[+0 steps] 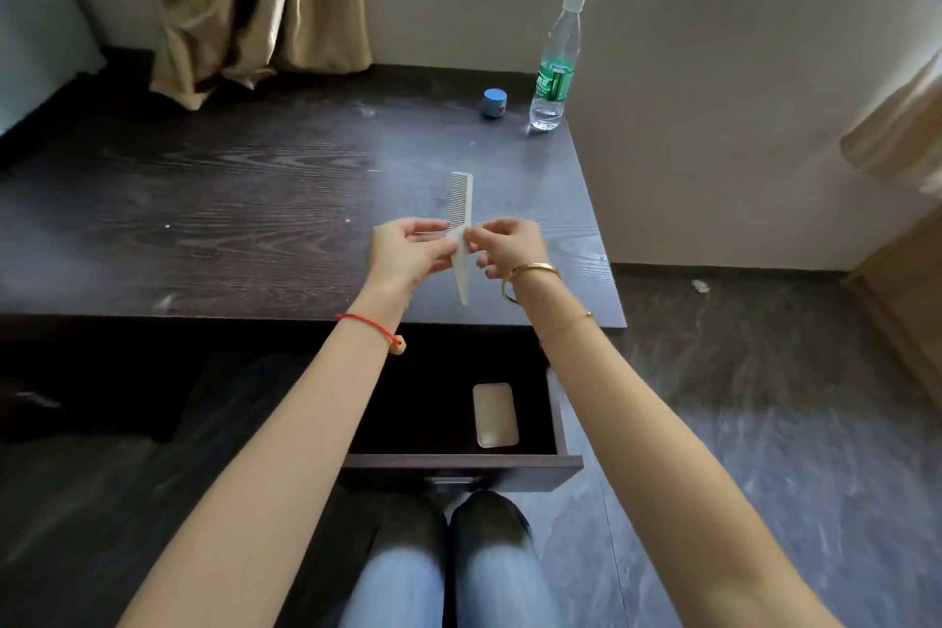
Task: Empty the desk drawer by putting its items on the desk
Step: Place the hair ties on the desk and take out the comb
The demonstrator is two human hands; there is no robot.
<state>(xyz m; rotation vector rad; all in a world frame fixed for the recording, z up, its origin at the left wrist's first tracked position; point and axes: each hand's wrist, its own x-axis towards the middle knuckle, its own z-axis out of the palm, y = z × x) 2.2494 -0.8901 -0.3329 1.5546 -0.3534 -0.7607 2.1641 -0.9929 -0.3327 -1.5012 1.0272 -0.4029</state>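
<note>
Dark wood surface [229, 199] takes the unloaded items. Drawer [459, 462] open below, pale flat case [495, 415] left inside near its right wall. Comb [461, 230] held over the surface, likely about to be laid down. Left hand [408, 250] and right hand [509, 247]: each grip pinched on its middle.

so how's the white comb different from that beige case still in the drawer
The comb is long, narrow and white; the case is a short, rounded beige rectangle. The comb is pinched between the left hand and right hand over the desk; the case lies flat and untouched in the open drawer. Both are small and pale against the dark wood.
</note>
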